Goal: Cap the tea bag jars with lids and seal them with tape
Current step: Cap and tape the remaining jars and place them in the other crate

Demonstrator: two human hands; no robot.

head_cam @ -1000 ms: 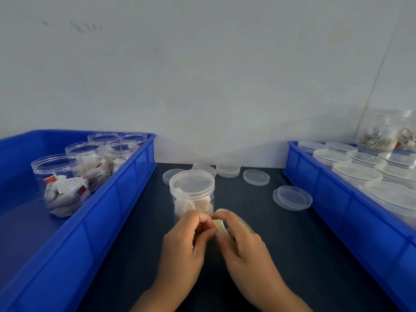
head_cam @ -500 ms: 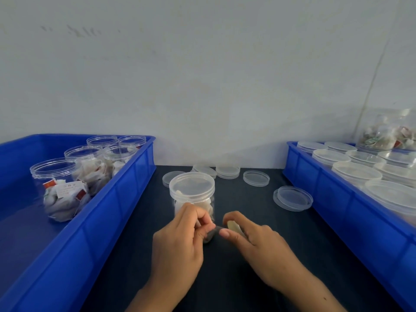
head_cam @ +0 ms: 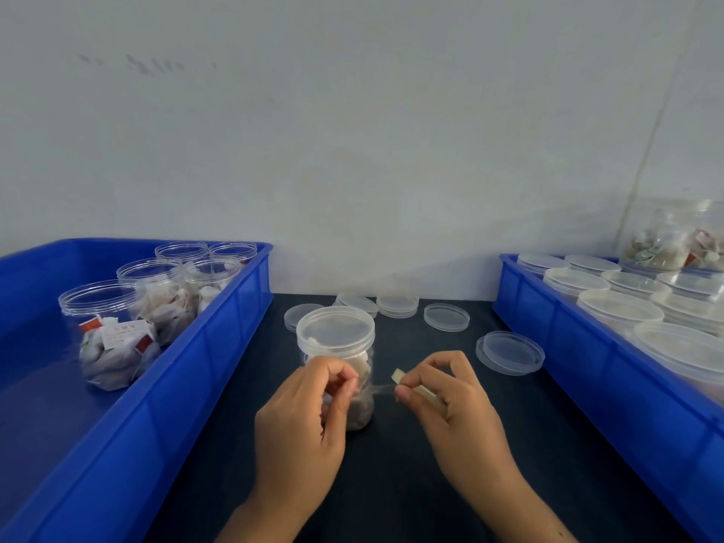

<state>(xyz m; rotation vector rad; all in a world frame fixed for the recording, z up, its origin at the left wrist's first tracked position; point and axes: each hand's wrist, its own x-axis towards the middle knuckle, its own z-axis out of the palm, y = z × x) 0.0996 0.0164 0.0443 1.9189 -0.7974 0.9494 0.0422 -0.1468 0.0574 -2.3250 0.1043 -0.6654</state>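
A clear jar of tea bags [head_cam: 340, 358] with its lid [head_cam: 335, 331] on stands on the dark table, just beyond my hands. My right hand [head_cam: 450, 417] grips a small roll of clear tape [head_cam: 421, 391]. My left hand [head_cam: 301, 425] pinches the free end of the tape. A short clear strip [head_cam: 378, 389] stretches between the two hands, in front of the jar's lower half.
The blue bin on the left [head_cam: 219, 346] holds several uncapped jars of tea bags [head_cam: 113, 335]. The blue bin on the right [head_cam: 568, 346] is packed with capped jars [head_cam: 619, 307]. Several loose clear lids [head_cam: 509, 352] lie on the table behind the jar.
My hands were together on the tape roll. They have drawn apart, the right moving rightward, and a strip of tape now spans the gap.
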